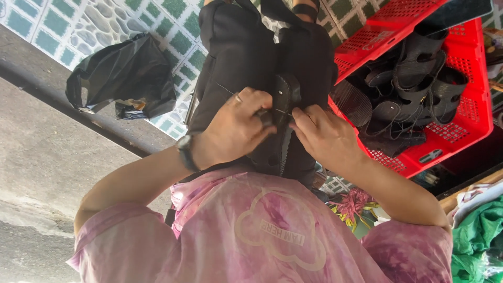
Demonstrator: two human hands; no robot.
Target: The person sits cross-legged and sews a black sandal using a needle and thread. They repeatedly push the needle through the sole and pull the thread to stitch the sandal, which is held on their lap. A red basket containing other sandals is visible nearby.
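Observation:
A black sandal (285, 97) stands on edge over my lap, against my black trousers (236, 47). My left hand (236, 126), with a ring and a wristwatch, grips the sandal's left side. My right hand (325, 136) pinches its right edge with fingertips touching the sole. A thin thread or needle (226, 89) runs across the left fingers toward the sandal; I cannot tell which hand holds it. My pink shirt (272, 230) fills the bottom of the view.
A red plastic crate (471, 110) at the right holds several black sandals and straps. A black plastic bag (126, 73) lies on the green-tiled floor (63, 23) at the upper left, beside a concrete step (47, 141). Green cloth (479, 236) sits at the lower right.

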